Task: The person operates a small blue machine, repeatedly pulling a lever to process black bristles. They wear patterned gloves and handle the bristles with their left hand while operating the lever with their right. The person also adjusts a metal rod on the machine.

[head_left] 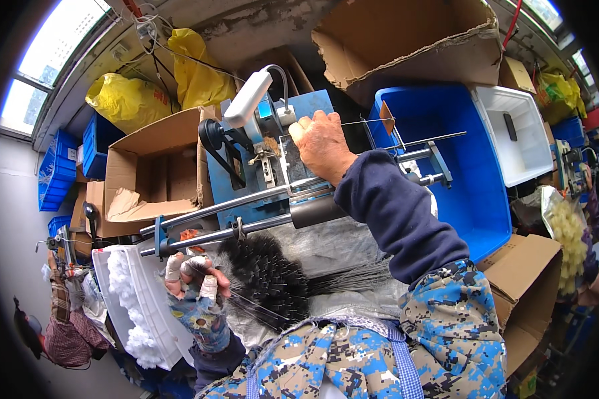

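My right hand point(323, 146) is a closed fist over the blue bench machine point(313, 105), beside its metal clamp block point(267, 166). What lies inside the fist is hidden. A thin rod point(358, 122) runs rightward from near its knuckles to a small brown plate point(387, 118). My left hand point(198, 282), its fingers wrapped in white tape, is curled closed low at the left. Next to it a heap of black-bristled wire brushes point(263, 272) lies on my lap, their thin wire stems point(353, 278) pointing right. Some wires reach close to the left fingers; whether it holds any is unclear.
Two steel rails point(226, 211) with a dark cylinder point(315, 210) cross in front of the machine. A blue bin point(476, 173) and white tub point(512, 136) stand right. Left are an open carton point(153, 166) and a white tray point(160, 312) with white tufts.
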The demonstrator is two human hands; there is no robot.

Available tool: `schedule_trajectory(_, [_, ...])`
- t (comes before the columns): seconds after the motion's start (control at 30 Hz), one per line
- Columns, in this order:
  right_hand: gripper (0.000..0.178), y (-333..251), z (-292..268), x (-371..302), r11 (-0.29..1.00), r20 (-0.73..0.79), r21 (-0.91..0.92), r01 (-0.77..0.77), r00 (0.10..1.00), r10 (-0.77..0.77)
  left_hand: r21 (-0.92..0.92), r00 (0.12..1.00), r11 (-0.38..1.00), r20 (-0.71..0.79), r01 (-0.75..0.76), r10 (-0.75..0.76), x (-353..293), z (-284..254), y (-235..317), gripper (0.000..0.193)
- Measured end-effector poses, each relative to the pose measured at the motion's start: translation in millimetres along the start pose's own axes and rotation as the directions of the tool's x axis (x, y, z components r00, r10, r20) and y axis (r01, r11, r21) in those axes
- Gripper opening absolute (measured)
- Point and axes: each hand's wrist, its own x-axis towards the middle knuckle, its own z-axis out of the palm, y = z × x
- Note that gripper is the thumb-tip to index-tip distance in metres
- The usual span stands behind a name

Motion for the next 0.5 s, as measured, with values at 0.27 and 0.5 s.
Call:
schedule_trajectory(0.27, [0.011,-0.5,-2.1,4.1,0.999,0.091,0.040,-0.023,0.996,0.019,0.018,0.999,1.000,-0.024,-0.023,0.024,0.6,3.4,-4.5,0.061])
schedule_trajectory(0.5, [0.010,-1.5,-1.6,1.8,1.000,0.016,0.026,-0.014,1.000,0.013,0.057,0.997,0.997,-0.053,-0.046,0.049,1.0,8.6,-5.0,0.060])
